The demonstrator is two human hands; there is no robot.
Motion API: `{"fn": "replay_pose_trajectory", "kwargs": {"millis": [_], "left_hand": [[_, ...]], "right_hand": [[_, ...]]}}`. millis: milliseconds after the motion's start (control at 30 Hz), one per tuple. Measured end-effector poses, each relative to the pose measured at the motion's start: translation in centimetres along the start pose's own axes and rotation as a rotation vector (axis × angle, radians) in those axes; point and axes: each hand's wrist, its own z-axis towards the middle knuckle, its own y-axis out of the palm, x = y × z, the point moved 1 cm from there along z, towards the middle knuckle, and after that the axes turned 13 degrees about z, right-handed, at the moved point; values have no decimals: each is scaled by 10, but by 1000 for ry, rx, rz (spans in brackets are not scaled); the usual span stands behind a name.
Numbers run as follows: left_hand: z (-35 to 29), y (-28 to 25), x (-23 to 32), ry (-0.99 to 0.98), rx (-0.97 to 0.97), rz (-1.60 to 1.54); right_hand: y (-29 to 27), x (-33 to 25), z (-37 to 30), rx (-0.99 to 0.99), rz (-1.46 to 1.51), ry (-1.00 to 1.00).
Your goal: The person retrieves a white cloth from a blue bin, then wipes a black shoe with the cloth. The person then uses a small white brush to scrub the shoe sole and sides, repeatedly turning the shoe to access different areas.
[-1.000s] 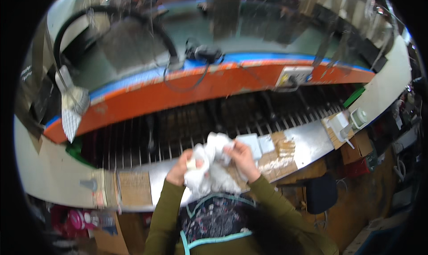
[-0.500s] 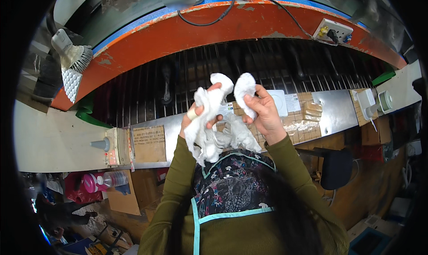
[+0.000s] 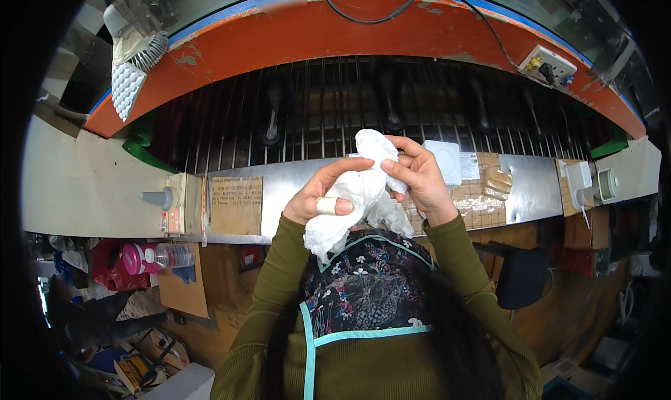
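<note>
Both hands hold limp white cloth pieces with rounded ends, apparently socks, in front of my chest. My left hand (image 3: pixel 307 201), its thumb wrapped in pale tape, is closed on one white sock (image 3: pixel 358 188), whose loose end hangs down. My right hand (image 3: pixel 428 184) pinches the rounded upper end of a white sock (image 3: pixel 375 145) between thumb and fingers. The two pieces meet between my hands, and I cannot tell where one ends. More crumpled white cloth (image 3: pixel 393 217) shows below and behind them, against my patterned apron (image 3: pixel 370 288).
A metal-topped bench (image 3: pixel 531 183) runs across, with cardboard (image 3: pixel 236 204), a white square box (image 3: pixel 442 161) and a plastic-wrapped bundle (image 3: pixel 498 183) on it. Beyond are dark vertical rods (image 3: pixel 328 120) under an orange beam (image 3: pixel 293 40). A lamp (image 3: pixel 136 57) hangs left; a socket (image 3: pixel 549 66) sits right.
My hands have drawn closer, bringing the two rounded white ends together. The left hand has turned, its thumb now lying over the cloth. The view has shifted slightly.
</note>
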Motion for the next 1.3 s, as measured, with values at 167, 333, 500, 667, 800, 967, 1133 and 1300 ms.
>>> {"fn": "replay_pose_trajectory", "kwargs": {"millis": [167, 333, 500, 667, 800, 967, 1133, 1300], "left_hand": [[4, -1, 1, 70, -87, 171], [8, -2, 1, 97, -88, 310], [7, -8, -6, -6, 66, 156], [21, -17, -32, 229, 649, 263], [20, -20, -36, 75, 715, 228], [19, -11, -55, 142, 576, 46], [17, -7, -55, 30, 538, -225], [19, -16, -65, -9, 626, -41]], "right_hand": [[9, -4, -5, 42, -42, -10], [-13, 14, 1, 54, -364, -161], [-28, 30, 5, 165, -396, -336], [-23, 22, -11, 97, -18, -269], [-8, 33, -20, -128, 182, -133], [7, 54, 1, 42, 61, 24], [8, 63, 7, 131, -67, 44], [-2, 80, 7, 72, -95, -39]]}}
